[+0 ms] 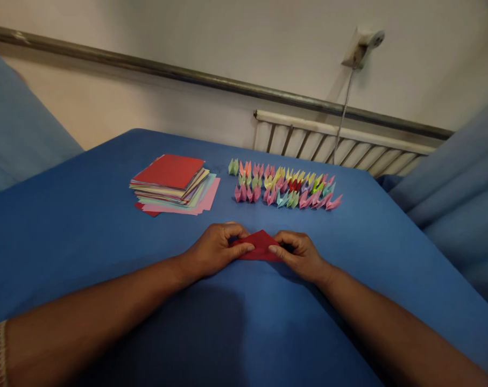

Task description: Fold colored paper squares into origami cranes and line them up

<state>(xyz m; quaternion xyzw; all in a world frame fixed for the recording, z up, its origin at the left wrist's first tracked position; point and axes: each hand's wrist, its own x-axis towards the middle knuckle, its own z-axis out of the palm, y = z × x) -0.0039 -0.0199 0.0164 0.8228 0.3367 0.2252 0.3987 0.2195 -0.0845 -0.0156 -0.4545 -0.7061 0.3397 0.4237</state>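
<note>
A folded sheet of red paper [261, 246] is held low over the blue table, its upper edge rising to a point between my two hands. My left hand [219, 247] pinches its left side, thumb on the near face and fingers behind. On the other side my right hand [298, 252] grips the paper the same way, thumb across the front. The fingertips behind the paper are partly hidden. Beyond the hands stand rows of small folded paper cranes [286, 185] in pink, yellow, green, red and blue.
A stack of coloured square paper [169, 172], red on top, lies at the back left of the blue table [106, 236]. Behind the table are a wall with a metal rail [211, 79] and a white radiator [308, 129]. Blue curtains [461, 199] hang at both sides.
</note>
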